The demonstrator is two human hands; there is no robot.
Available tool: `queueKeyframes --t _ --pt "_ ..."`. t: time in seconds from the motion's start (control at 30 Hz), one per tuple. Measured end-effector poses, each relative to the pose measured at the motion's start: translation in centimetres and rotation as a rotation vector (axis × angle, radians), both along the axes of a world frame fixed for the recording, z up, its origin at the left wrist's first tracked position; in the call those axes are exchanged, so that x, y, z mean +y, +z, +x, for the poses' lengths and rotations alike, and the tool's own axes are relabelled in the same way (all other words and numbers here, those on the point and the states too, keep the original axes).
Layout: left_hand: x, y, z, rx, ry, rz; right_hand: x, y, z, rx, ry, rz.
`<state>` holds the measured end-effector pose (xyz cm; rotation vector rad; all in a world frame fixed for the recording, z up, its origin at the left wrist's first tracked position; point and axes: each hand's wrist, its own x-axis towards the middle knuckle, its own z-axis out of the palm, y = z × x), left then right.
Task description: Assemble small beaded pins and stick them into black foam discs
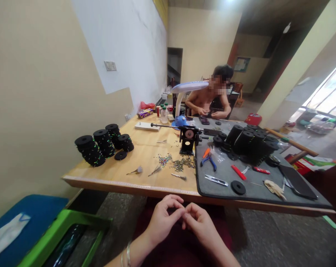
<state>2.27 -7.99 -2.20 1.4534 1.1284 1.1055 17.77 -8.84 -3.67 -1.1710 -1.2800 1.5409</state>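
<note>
Fingertips meet between the left hand (162, 217) and right hand (199, 222) at the edge of a wooden worktop (148, 154), each grip drawn together, though whether anything is pinched there cannot be told. Nearby, thread snips (216, 180) lie on a gray mat (212, 192) beside a black disc (234, 187), and small metallic tubes (181, 164) are heaped before a black dial-faced machine (188, 138). Opposite sits a person (208, 99).
</note>
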Motion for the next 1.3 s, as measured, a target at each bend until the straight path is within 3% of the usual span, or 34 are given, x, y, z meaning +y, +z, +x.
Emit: queueKeyframes --t 0.2,0.37,0.53,0.63,0.7,0.83,0.93,1.13,1.3 --pt "1.4 0.4 -0.8 0.000 -0.002 0.039 0.4 0.7 1.0 0.129 -0.088 -0.023" --pt "4.4 0.7 -1.2 0.257 0.082 0.220 0.3 0.6 2.3 0.328 -0.197 -0.130" --pt "6.2 0.9 0.0 0.435 0.037 0.400 0.3 -0.9 2.9 0.367 -0.240 -0.221" --pt "5.7 0.6 0.8 0.432 0.013 0.365 0.2 -1.4 3.0 0.373 -0.261 -0.250" --pt "4.9 0.1 1.2 0.372 -0.005 0.248 0.1 -1.6 3.0 0.363 -0.276 -0.243" --pt "3.1 -1.0 1.5 0.095 -0.090 -0.088 0.0 -1.6 2.7 0.237 -0.272 -0.167" --pt "2.1 -1.2 1.7 -0.061 -0.129 -0.250 0.2 -1.2 2.3 0.064 -0.234 0.002" --pt "1.4 -0.1 2.3 -0.047 -0.052 -0.140 0.1 -0.3 1.6 -0.351 -0.225 0.328" --pt "1.8 0.3 1.6 0.049 -0.005 -0.040 0.2 -0.3 1.6 -0.366 -0.154 0.352"
